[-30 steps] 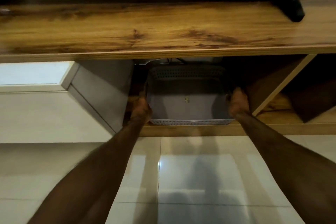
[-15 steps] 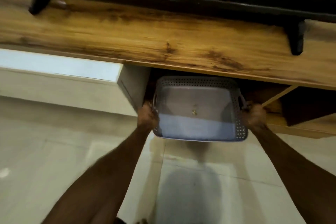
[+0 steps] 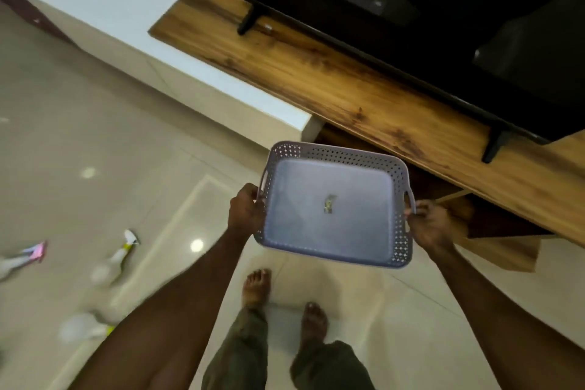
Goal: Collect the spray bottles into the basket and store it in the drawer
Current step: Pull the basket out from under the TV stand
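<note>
Out of the open compartment (image 3: 443,196) under the wooden worktop (image 3: 316,73) now, no longer tucked inside: grey basket (image 3: 335,209) carried clear above the floor (image 3: 79,136). Empty but for a small scrap at its middle. Left hand (image 3: 245,209) clenched on the near-left rim, right hand (image 3: 427,225) clenched on the right handle. Spray bottles (image 3: 117,260) lying blurred near the floor's left edge, well apart from the basket. Collecting not yet begun; probably next, carrying the basket over there.

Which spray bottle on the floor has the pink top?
The pink-topped spray bottle at the far left edge. The other two, the middle bottle and the nearest bottle, show yellow-green on theirs. All are blurred.
</note>
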